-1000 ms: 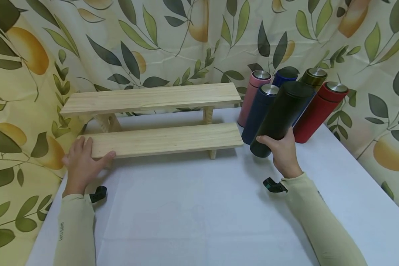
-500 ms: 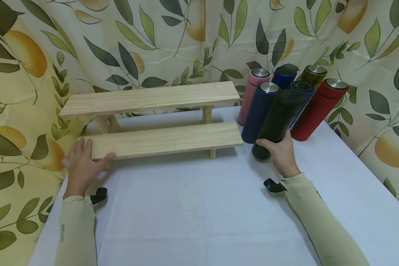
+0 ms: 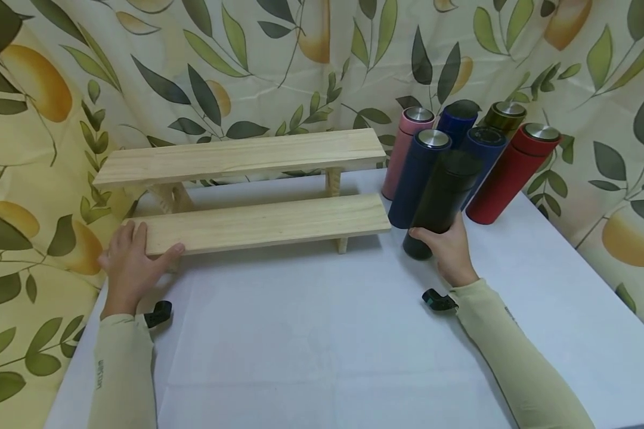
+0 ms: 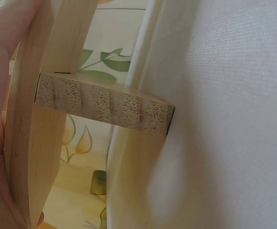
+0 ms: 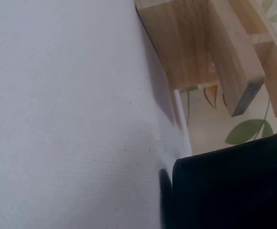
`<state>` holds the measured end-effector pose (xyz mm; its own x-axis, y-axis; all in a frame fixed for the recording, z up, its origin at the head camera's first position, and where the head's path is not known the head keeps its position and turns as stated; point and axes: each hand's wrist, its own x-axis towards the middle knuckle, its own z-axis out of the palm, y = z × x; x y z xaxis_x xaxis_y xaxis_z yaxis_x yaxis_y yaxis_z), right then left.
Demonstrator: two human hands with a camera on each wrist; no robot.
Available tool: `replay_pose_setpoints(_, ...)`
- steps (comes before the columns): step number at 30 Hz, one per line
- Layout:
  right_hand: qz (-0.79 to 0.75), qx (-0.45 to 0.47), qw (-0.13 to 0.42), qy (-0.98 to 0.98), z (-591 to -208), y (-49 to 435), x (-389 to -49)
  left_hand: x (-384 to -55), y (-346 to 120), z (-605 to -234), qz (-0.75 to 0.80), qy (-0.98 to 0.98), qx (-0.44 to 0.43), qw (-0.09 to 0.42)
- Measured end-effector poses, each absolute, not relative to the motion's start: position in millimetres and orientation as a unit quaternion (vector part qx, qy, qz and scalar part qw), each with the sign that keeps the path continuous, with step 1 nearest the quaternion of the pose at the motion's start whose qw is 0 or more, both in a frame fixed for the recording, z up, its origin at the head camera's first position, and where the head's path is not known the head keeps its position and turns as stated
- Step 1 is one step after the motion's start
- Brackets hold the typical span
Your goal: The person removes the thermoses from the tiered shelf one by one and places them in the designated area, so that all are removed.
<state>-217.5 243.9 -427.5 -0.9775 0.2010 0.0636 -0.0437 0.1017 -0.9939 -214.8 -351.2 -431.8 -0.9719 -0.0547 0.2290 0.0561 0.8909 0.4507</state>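
Note:
My right hand (image 3: 451, 250) grips a dark thermos flask (image 3: 442, 196) low on its body, thumb across the front. The flask stands in front of a group of other flasks, its base close over the white table. In the right wrist view its dark side (image 5: 239, 186) fills the lower right corner. My left hand (image 3: 134, 262) rests on the left end of the lower board of a two-tier wooden stand (image 3: 268, 224), fingers straight on top and thumb at the front edge. The left wrist view shows the board's leg (image 4: 105, 102) beneath that hand.
Behind the held flask stand a pink flask (image 3: 408, 146), a navy one (image 3: 421, 179), two blue ones, an olive-gold one (image 3: 507, 116) and a red one (image 3: 512, 176). The stand's upper board (image 3: 241, 156) lies further back. A leaf-patterned curtain (image 3: 279, 59) surrounds the table (image 3: 279, 333).
The dark flask has come down and slightly towards me with the right hand, uncovering a blue flask's lid behind it. The left hand stays on the board.

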Motion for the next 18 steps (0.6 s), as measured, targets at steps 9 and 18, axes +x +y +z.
replay_pose_setpoints(9,0.664,-0.053,0.099,-0.740,-436.9,242.7,-218.7,-213.4,-351.1,-433.7,-0.241,-0.962,-0.005,0.130)
replay_pose_setpoints(18,0.654,-0.052,0.111,-0.746,-438.7,239.2,-219.3,-215.0,-352.7,-433.1,-0.243,-0.961,-0.002,0.129)
